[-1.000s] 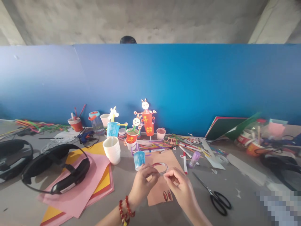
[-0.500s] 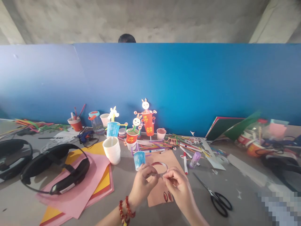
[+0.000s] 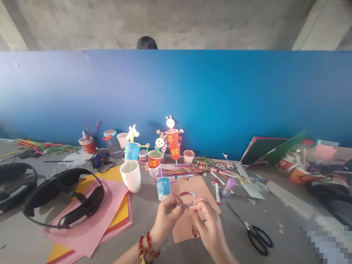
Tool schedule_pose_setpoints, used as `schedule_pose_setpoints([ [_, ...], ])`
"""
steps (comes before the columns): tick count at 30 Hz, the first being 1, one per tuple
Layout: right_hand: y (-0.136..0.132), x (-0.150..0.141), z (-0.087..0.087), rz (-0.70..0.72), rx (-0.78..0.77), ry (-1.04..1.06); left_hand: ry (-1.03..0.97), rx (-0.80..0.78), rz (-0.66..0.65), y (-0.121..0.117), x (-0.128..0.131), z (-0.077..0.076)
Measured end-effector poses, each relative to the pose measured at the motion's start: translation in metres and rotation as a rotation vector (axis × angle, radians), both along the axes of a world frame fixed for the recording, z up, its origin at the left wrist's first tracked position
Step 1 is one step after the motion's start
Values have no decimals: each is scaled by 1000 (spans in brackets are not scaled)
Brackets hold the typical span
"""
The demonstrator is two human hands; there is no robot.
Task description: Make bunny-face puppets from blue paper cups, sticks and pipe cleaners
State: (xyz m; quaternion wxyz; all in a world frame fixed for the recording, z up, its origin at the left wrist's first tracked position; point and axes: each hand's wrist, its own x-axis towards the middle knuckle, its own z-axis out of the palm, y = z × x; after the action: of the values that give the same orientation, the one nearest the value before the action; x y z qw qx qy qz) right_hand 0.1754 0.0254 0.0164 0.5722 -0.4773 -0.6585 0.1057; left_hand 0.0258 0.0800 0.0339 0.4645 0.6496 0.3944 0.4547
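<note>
Fingertips of my left hand (image 3: 169, 212) and my right hand (image 3: 205, 218) pinch a thin red-and-white paper ring (image 3: 189, 193) at its near side, with the two hands close together. The pinched part is mostly hidden by the fingers. Beneath them lies an orange-pink sheet of paper (image 3: 183, 229) with red-and-black leaf-shaped drawings near its bottom edge, partly covered by my right hand. A small blue paper cup (image 3: 163, 187) with purple strips stands just beyond my left hand.
Scissors (image 3: 255, 233) lie right of my hands, near a red marker (image 3: 217, 191) and a purple-capped glue stick (image 3: 228, 187). Stacked white cups (image 3: 130, 176), rabbit cup figures (image 3: 173, 145) and loose pipe cleaners (image 3: 189, 168) sit farther back. A black headset (image 3: 82, 205) rests on coloured paper at left.
My right hand has shifted slightly left, covering more of the leaf-shaped drawings. The ring still sits between both hands, its near side more hidden by the fingers.
</note>
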Motion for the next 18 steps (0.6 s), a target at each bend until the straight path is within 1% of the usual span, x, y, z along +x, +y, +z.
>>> schedule_pose_setpoints([
  [2,-2,1,-4,10,1,21,-8,-37,0,2,-3,1],
  [4,-3,7,-6,1,-29,116,-3,-56,-1,6,-9,4],
  [6,-3,18,-5,-1,-124,281,14,-59,-18,9,-17,9],
  [7,-3,25,-4,19,-199,367,40,-44,-37,11,-21,12],
  [8,-2,30,-3,47,-281,444,93,1,-57,12,-24,14],
  [10,-2,38,0,105,-436,596,281,161,-70,13,-29,15],
  [12,-1,40,2,135,-531,757,508,318,-69,13,-31,11],
  [13,-1,39,2,147,-565,831,597,357,-69,13,-32,7],
  [15,-1,35,1,184,-612,940,682,348,-78,12,-32,1],
  [16,0,33,1,206,-631,974,689,329,-86,11,-32,-1],
  [18,1,30,0,241,-665,1016,624,265,-98,8,-32,-1],
])
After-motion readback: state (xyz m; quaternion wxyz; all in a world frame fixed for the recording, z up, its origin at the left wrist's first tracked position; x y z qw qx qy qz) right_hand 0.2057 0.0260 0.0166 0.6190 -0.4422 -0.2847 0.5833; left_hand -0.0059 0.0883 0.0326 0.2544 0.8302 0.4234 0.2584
